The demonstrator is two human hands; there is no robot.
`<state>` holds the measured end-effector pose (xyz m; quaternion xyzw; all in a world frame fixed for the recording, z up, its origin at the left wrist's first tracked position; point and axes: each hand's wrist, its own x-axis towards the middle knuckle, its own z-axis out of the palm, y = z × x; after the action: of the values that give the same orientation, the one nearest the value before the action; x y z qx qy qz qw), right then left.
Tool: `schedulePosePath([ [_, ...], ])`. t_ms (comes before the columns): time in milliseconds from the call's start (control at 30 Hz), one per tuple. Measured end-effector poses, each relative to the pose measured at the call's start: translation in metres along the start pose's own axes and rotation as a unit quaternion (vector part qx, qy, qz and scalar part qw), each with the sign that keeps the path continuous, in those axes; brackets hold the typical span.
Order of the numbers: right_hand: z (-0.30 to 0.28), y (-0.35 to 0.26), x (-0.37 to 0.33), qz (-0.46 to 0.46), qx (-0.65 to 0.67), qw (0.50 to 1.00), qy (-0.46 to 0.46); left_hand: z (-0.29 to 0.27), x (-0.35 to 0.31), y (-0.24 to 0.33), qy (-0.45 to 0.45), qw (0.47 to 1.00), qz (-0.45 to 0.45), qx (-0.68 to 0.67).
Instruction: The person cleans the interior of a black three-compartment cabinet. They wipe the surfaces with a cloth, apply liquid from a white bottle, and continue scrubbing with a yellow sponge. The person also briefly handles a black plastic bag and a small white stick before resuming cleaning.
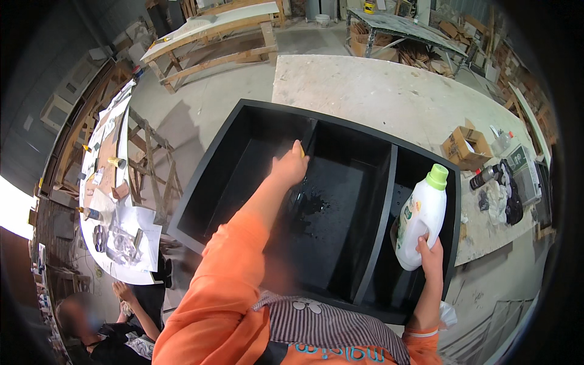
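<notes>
My right hand point(431, 252) is closed round the handle of a white plastic jug-shaped bottle point(429, 204) with a light green cap point(437, 176). The bottle is nearly upright, over the right compartment of a black open box point(372, 225). At the divider between the left and middle compartments, my left hand point(292, 165) is closed, fingers toward the far side. A bit of something yellow shows at its fingertips; most of it is hidden. On the middle compartment's floor lies a wet, shiny patch point(315, 207). Smaller drops dot the right compartment.
The box rests on a pale worktable point(365, 85). To the right stand a cardboard box point(466, 148), a dark spray can point(483, 176) and crumpled cloths point(506, 194). A cluttered white bench point(121, 267) is on the left, with a seated person point(112, 337) at its near end.
</notes>
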<state>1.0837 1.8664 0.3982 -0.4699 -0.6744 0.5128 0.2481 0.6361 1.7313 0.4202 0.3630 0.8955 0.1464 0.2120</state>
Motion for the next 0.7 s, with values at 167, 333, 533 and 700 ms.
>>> schedulePosePath([
  [167, -0.001, 0.003, 0.001, -0.002, -0.02, 1.0, 0.005, 0.018, -0.107, -0.039, 0.038, 0.992, 0.108, 0.059],
  [333, 0.0, 0.0, -0.001, -0.005, -0.001, 1.0, -0.003, 0.005, -0.199, -0.062, -0.022, 0.969, 0.17, 0.179],
  [533, 0.003, -0.011, -0.005, 0.0, -0.001, 1.0, -0.007, 0.005, -0.168, -0.048, 0.02, 0.945, 0.209, 0.249],
  [700, 0.004, -0.012, -0.006, 0.003, 0.009, 1.0, 0.0, 0.008, -0.067, -0.026, 0.102, 0.915, 0.231, 0.315],
])
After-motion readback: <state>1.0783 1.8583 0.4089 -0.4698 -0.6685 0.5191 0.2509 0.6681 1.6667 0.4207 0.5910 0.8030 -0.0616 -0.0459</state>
